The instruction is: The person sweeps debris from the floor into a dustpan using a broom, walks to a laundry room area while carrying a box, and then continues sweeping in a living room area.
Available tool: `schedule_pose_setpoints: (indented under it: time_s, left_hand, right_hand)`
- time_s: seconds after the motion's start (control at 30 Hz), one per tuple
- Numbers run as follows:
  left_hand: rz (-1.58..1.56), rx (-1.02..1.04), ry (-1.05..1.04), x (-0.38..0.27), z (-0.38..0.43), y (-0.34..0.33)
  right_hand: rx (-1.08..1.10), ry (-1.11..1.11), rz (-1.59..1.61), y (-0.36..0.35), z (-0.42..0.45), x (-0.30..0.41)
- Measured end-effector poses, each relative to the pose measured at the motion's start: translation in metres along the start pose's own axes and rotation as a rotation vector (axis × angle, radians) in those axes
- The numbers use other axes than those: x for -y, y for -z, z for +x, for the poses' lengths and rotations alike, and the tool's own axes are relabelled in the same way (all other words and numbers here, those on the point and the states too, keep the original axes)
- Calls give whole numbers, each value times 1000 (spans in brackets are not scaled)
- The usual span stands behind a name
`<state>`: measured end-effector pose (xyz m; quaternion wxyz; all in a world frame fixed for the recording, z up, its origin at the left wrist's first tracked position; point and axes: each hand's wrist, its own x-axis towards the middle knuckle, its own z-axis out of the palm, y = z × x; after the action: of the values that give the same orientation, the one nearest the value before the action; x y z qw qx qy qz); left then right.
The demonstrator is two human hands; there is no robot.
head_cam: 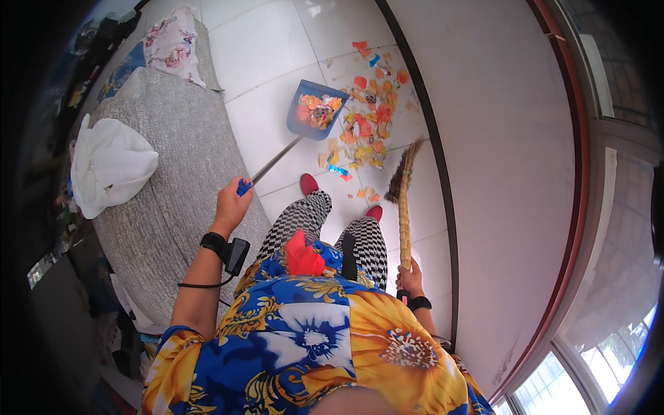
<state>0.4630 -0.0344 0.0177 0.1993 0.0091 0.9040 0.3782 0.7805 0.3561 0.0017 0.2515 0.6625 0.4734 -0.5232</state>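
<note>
My left hand grips the blue end of a metal rod, the handle of a blue dustpan. The pan rests on the tiled floor in front of me, with a heap of orange, yellow and white scraps in it. To the right of the pan, more scraps and wrappers lie scattered over the tiles. My right hand is closed around the woven straw handle of a hand broom. The broom's dark bristles are beside the wall's base, right of the scattered scraps.
A grey textured couch cover runs along the left, with a white cloth and a floral cloth on it. The pale wall with dark skirting bounds the right, below windows. My red shoes stand close to the scraps.
</note>
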Motion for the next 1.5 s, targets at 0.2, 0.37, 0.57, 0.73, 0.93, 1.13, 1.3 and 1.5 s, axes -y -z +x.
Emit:
schedule_pose_setpoints:
  time_s: [0.2, 0.37, 0.57, 0.73, 0.93, 1.13, 1.3, 1.5]
  left_hand:
    - [41, -17, 28, 8, 22, 20]
    - [58, -32, 34, -2, 31, 41]
    - [30, -76, 50, -32, 33, 61]
    - [69, -152, 65, -44, 39, 56]
    - [4, -221, 119, -72, 46, 34]
    - [-58, -261, 249, -84, 37, 9]
    - [-95, -279, 308, -83, 23, -3]
    - [-114, -309, 380, -87, 7, -10]
  right_hand:
    - [121, -306, 252, -29, 29, -32]
    - [378, -607, 580, -87, 67, 11]
    - [711, -220, 298, -128, 31, 130]
    - [681, 43, 97, -112, 3, 188]
    - [491, 76, 16, -42, 12, 190]
    - [343, 13, 22, 58, 10, 159]
    - [266, -46, -9, 98, 17, 155]
    - [369, -82, -50, 84, 42, 185]
